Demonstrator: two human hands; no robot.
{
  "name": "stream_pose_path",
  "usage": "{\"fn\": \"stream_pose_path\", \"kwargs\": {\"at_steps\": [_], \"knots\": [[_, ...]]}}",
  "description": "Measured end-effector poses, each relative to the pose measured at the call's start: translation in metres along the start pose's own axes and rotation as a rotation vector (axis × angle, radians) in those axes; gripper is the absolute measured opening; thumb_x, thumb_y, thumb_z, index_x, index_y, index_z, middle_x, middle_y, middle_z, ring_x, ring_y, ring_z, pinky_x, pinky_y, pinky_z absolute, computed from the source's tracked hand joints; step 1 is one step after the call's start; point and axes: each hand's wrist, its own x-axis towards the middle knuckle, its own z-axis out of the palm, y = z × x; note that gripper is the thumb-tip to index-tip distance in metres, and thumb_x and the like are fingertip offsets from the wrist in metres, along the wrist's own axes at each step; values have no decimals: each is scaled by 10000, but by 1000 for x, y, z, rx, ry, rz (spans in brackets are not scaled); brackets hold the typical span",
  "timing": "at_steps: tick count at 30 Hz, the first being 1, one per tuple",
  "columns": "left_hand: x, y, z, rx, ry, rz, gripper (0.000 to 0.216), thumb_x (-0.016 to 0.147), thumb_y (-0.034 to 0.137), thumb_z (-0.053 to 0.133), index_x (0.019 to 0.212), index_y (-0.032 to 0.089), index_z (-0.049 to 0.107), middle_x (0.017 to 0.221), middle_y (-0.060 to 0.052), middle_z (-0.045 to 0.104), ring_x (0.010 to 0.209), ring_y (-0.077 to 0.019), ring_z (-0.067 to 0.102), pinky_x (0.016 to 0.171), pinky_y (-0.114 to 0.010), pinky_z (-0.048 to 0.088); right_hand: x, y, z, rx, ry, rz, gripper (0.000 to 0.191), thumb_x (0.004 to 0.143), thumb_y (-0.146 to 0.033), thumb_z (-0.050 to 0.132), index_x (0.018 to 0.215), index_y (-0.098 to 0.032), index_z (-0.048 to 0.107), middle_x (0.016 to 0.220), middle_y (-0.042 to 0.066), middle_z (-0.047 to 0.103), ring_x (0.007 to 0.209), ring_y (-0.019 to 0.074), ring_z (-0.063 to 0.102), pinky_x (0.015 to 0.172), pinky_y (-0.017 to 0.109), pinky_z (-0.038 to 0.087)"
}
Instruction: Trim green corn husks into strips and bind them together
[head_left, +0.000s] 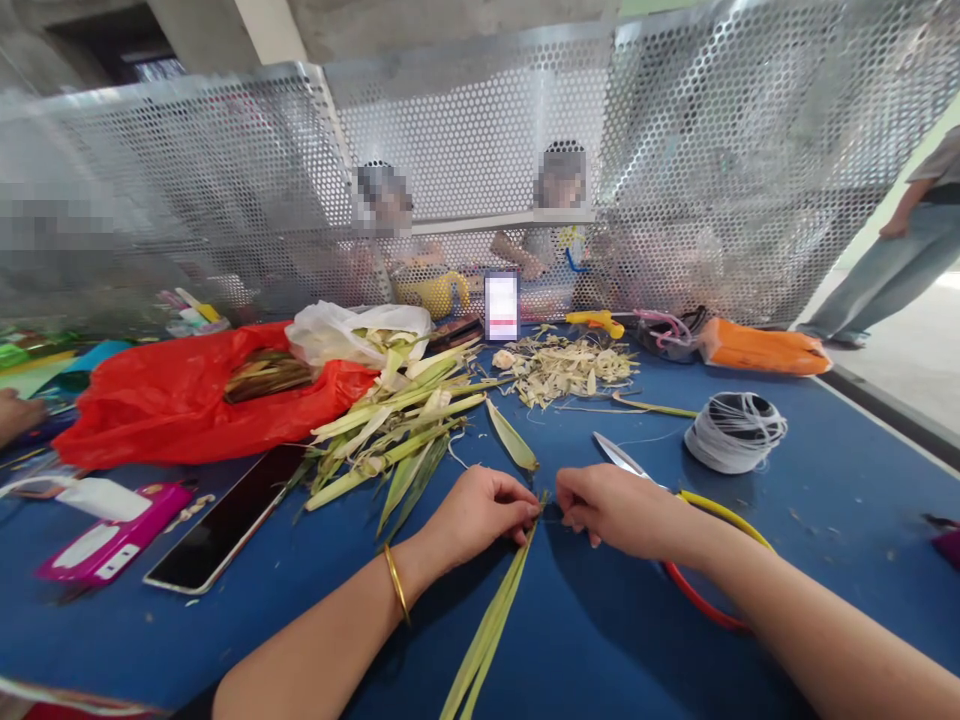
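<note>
My left hand (476, 515), with a gold bangle on its wrist, pinches the top end of a bundle of long green leaf strips (491, 625) that trails toward me over the blue table (585, 640). My right hand (619, 510) is closed just to the right, fingertips meeting the same leaf end and what looks like a thin thread. Scissors (679, 530) with yellow and red handles lie under my right wrist, blades pointing away. A spool of white string (735, 430) sits at the right.
A pile of green leaves (397, 420), leaf scraps (562, 365), a red plastic bag (180, 400), a white bag (352, 330), a black phone (229, 520) and a pink case (112, 540) lie around. Two people sit behind a perforated metal screen (480, 170).
</note>
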Motion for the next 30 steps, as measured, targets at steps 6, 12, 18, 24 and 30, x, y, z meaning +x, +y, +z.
{"fn": "stream_pose_path", "kwargs": {"at_steps": [6,12,18,24,30], "knots": [[0,1,-2,5,-23,-13,91,662,194,619,668,134,687,581,6,642,525,-113,597,557,-221,465,7,-11,13,585,54,7,70,761,-146,555,807,-200,556,672,-39,632,594,121,631,541,211,440],[-1,3,-2,-32,-53,-11,68,603,193,662,638,136,674,585,12,641,529,-112,581,576,-235,476,18,-15,25,865,173,24,76,734,-208,608,788,-179,563,657,-33,636,592,116,620,537,212,443],[-1,3,-2,-91,-42,-7,176,640,293,704,684,134,641,583,8,631,516,-107,595,557,-228,470,17,-2,15,533,197,-21,113,788,-194,540,847,-174,633,731,-10,660,608,122,604,585,238,447],[-1,5,-6,-127,-83,-19,230,643,312,721,731,124,622,646,-26,671,515,-113,613,539,-230,476,17,4,20,274,200,-61,86,715,-118,660,705,-194,701,735,-6,600,725,142,564,643,236,383],[-1,4,-5,-129,-49,-13,233,674,325,705,770,128,626,703,-41,702,496,-94,610,513,-203,452,19,2,23,193,236,-57,141,752,-78,606,697,-186,679,727,-9,573,709,129,545,635,229,361]]}}
